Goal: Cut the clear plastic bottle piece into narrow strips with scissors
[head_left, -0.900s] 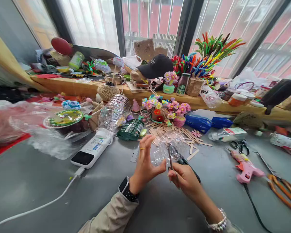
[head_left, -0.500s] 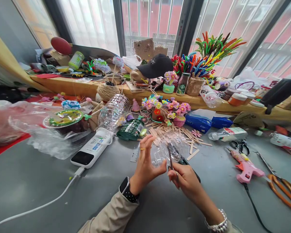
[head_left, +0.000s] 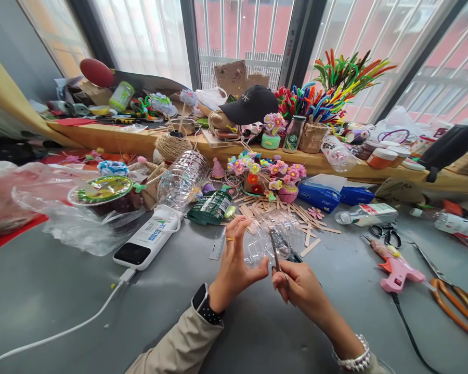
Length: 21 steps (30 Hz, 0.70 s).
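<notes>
My left hand [head_left: 234,270] curves its fingers and thumb around a clear, ribbed plastic bottle [head_left: 256,243], which is see-through and hard to outline. A ring and a dark watch are on that arm. In my right hand [head_left: 302,284] is a small pair of metal scissors [head_left: 274,249], its blades pointing up and away against the plastic. The fingers close round the handles and hide most of them. Just beyond the bottle lie many loose wooden craft sticks [head_left: 312,248]. A dark object partly shows behind the bottle and my right hand.
To the left are a white power bank [head_left: 148,239] with a cable and a green cut bottle piece [head_left: 209,208]. On the right lie a pink glue gun [head_left: 395,270], orange-handled scissors [head_left: 456,306] and small black scissors [head_left: 388,235]. Pipe-cleaner flowers [head_left: 257,166] stand behind.
My right hand and the scissors have shifted very slightly to the right. The left hand keeps its hold on the bottle, almost still.
</notes>
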Each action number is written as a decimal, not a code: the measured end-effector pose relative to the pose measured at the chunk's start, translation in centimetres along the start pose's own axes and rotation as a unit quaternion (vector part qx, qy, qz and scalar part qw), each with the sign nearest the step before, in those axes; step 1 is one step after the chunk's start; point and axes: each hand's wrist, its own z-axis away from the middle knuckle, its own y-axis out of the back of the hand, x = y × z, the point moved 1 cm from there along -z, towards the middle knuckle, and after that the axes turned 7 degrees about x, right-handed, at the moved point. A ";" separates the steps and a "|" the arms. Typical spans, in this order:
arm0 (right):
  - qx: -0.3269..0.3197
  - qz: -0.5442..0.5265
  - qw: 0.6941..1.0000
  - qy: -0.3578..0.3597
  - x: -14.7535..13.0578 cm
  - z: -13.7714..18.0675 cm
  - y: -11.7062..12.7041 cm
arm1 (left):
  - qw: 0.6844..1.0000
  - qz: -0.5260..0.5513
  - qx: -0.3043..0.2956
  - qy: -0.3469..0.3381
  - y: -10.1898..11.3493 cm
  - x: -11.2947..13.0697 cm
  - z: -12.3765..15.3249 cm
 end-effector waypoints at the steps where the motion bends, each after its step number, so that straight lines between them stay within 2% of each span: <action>1: 0.002 0.001 1.000 0.003 0.0 0.0 0.0 | 1.000 0.000 0.001 0.000 0.0 0.0 0.0; 6: 0.014 0.006 1.000 0.007 0.0 0.0 -0.3 | 1.000 -0.005 0.004 0.002 0.0 0.1 -0.1; 15: -0.017 -0.054 0.998 -0.041 -0.1 0.3 0.2 | 1.000 -0.013 -0.005 -0.003 0.1 0.1 -0.1; 21: -0.019 -0.040 0.998 -0.034 -0.3 0.2 0.4 | 1.000 -0.007 -0.017 0.000 0.0 0.0 -0.1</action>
